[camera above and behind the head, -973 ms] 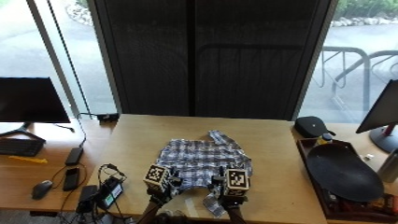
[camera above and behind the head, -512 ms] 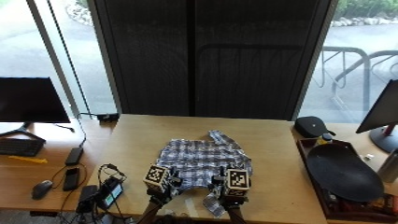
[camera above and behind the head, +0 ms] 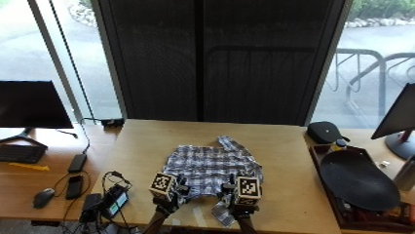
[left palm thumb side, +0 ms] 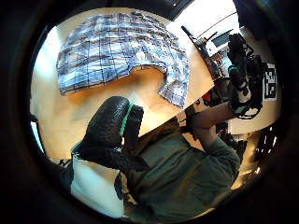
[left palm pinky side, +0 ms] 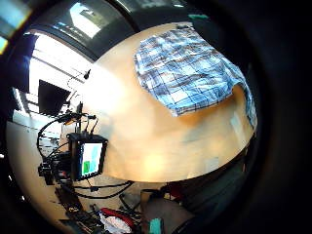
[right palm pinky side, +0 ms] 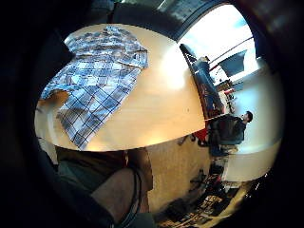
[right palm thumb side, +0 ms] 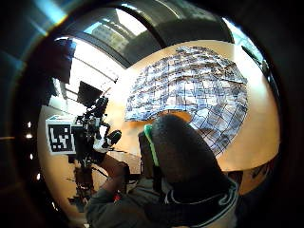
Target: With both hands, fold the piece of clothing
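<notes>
One blue-and-white plaid shirt (camera above and behind the head: 211,168) lies spread on the one wooden table (camera above and behind the head: 142,141), toward its near edge. Two gloved hands hover at that edge: the left hand (camera above and behind the head: 170,195) and the right hand (camera above and behind the head: 236,197), each just over the shirt's near hem. The fingers are mostly hidden in the outside view. The palm views show a thumb (left palm thumb side: 110,128) lifted clear of the cloth, so both hands seem relaxed and hold nothing. One sleeve (camera above and behind the head: 223,214) trails toward the person.
</notes>
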A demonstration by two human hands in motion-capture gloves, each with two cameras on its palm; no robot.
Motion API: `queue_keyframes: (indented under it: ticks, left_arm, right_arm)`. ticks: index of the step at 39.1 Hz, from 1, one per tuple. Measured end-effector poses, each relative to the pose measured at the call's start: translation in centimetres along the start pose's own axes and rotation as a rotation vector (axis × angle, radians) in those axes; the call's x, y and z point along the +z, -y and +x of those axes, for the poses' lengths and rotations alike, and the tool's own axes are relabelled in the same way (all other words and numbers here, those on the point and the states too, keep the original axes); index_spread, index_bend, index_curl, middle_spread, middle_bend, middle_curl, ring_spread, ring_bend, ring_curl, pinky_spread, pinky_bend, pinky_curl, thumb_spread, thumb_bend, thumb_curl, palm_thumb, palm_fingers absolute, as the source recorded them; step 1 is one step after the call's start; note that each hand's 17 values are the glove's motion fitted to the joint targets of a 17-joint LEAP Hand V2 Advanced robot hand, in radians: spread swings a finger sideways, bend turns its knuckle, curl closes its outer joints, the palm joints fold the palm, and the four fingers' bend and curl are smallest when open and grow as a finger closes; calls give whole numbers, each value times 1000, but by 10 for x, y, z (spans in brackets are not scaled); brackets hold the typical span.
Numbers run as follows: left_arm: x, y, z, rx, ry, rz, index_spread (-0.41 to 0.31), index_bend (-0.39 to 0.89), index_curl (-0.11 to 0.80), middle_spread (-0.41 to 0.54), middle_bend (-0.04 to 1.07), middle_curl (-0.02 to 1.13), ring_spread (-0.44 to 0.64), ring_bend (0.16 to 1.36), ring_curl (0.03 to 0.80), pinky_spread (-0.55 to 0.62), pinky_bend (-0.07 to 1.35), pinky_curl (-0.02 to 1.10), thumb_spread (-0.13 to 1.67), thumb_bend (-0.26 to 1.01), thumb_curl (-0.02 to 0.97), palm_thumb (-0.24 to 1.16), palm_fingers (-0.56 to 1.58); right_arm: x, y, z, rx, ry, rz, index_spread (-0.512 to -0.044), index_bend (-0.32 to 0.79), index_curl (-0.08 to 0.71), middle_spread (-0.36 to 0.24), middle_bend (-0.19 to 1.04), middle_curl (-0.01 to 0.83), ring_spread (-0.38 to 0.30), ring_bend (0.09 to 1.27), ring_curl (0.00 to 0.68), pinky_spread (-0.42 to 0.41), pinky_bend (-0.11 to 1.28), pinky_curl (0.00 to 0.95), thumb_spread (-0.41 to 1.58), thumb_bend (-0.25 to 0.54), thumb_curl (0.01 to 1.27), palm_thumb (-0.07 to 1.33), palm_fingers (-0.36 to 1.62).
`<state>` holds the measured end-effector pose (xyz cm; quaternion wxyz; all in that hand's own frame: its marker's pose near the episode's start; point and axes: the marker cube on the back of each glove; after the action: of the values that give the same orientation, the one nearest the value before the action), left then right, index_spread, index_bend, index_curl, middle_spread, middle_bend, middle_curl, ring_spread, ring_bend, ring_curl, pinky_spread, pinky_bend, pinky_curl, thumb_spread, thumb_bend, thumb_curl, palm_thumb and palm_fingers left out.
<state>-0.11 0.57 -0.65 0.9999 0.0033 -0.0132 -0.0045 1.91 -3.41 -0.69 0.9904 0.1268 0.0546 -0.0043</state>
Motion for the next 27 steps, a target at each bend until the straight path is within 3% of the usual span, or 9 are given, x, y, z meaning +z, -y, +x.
queue_keyframes:
  ticks: [2, 4, 9, 13, 18, 27]
  left_arm:
    - [-1, -1, -2, -2, 8, 0, -106, 125, 211, 17, 277, 346, 188, 575, 278, 364, 454, 250, 1053, -23, 266, 289, 316]
    - [-2, -1, -3, -5, 6, 10, -106, 125, 215, 17, 277, 351, 188, 577, 280, 365, 455, 254, 1054, -24, 270, 289, 314]
    - [-3, 0, -8, -25, 4, 23, -101, 97, 213, 18, 285, 364, 188, 592, 290, 366, 466, 267, 1052, -25, 280, 284, 294]
    - [0, 4, -11, -34, 2, 8, -98, 72, 200, 18, 301, 377, 188, 614, 299, 367, 484, 279, 1043, -24, 291, 291, 268]
    - [10, 14, -14, -43, -17, 19, -90, 65, 185, 18, 323, 390, 188, 639, 308, 368, 506, 293, 1032, -24, 302, 299, 244]
    - [26, 28, -20, -57, -29, 6, -85, 82, 172, 18, 340, 399, 187, 676, 320, 366, 536, 313, 1024, -26, 314, 300, 220]
  right_arm:
    - [2, -22, -11, -6, 84, -163, -427, 122, 155, -36, 224, 273, 71, 445, 225, 208, 577, 311, 1230, -6, 242, 279, 62]
    - [4, -30, -14, -14, 110, -236, -428, 122, 158, -36, 223, 278, 71, 446, 228, 209, 578, 314, 1233, -10, 247, 280, 60]
    - [11, -23, -4, -26, 76, -225, -428, 124, 167, -37, 215, 287, 72, 449, 236, 209, 581, 321, 1232, -16, 256, 280, 53]
    - [14, 2, 18, 1, 7, -98, -429, 119, 170, -37, 212, 295, 72, 451, 241, 211, 589, 327, 1216, -13, 268, 294, 51]
    - [29, -12, 28, 80, 111, -306, -429, 118, 173, -37, 203, 300, 72, 450, 245, 210, 605, 334, 1200, -18, 276, 294, 50]
    - [52, 5, 56, 171, 93, -349, -429, 110, 171, -37, 189, 305, 66, 466, 257, 200, 654, 350, 1188, -18, 289, 299, 62]
